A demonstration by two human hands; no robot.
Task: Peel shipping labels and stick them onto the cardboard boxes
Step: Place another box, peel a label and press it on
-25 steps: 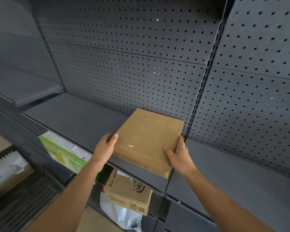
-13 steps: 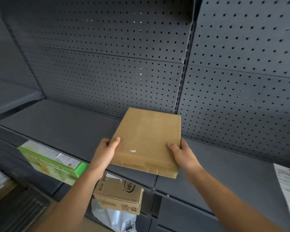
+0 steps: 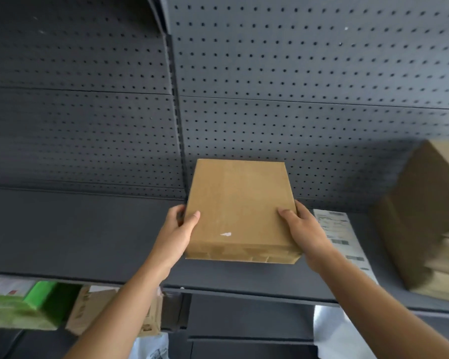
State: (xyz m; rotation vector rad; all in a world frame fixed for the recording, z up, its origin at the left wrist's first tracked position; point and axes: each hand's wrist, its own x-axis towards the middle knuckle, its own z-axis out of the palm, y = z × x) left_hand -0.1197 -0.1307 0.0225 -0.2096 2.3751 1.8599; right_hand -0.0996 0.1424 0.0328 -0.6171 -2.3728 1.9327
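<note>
I hold the cardboard box (image 3: 239, 208) btw my left hand (image 3: 178, 235) & right hand (image 3: 305, 233), thumbs on top, above the shelf (image 3: 75, 229), label sheet (image 3: 341, 237) beside.

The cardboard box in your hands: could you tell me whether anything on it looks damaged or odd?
Only a small white mark on top of the cardboard box, near its front edge, perhaps a scuff or label remnant. Otherwise it looks square and intact between the left hand and right hand.
</note>
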